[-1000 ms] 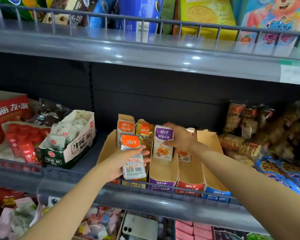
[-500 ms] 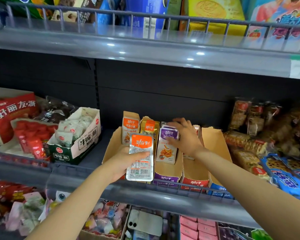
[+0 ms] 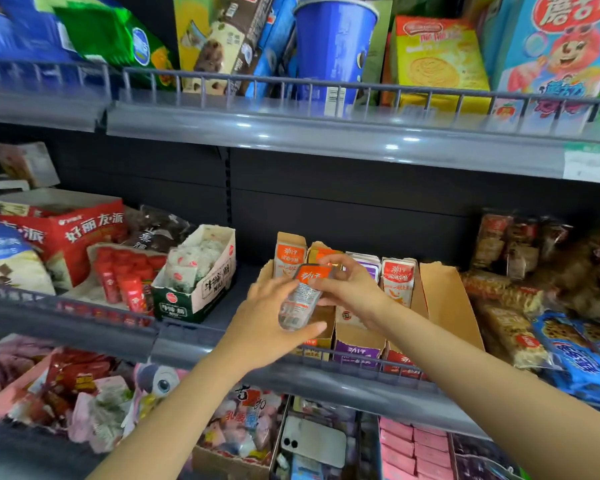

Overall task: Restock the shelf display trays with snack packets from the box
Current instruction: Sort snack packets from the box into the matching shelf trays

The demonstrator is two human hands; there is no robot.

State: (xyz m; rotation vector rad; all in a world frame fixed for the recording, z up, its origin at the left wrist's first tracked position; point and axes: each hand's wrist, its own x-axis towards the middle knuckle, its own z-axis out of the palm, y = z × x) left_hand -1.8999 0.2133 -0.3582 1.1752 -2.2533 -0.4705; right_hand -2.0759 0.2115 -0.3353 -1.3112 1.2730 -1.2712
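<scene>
An orange-topped snack packet [image 3: 300, 299] is held between both hands in front of the cardboard display trays [image 3: 444, 299] on the middle shelf. My left hand [image 3: 267, 327] holds it from below and the left. My right hand [image 3: 347, 289] pinches its upper end with curled fingers. Behind them stand an orange packet [image 3: 289, 259], purple packets [image 3: 369, 266] and a red packet [image 3: 397, 282] upright in their trays. The rightmost tray slot shows bare cardboard. The supply box is out of view.
A green-and-white carton [image 3: 198, 282] of small packets and red boxes [image 3: 63, 233] stand to the left. Bagged snacks [image 3: 520, 296] lie to the right. A wire rail [image 3: 354, 356] fronts the shelf. The upper shelf [image 3: 326, 133] overhangs. A phone [image 3: 314, 441] lies on the lower shelf.
My right hand left the purple packet in its tray and came across to pinch the top of the orange packet that my left hand holds. The camera tilted upward.
</scene>
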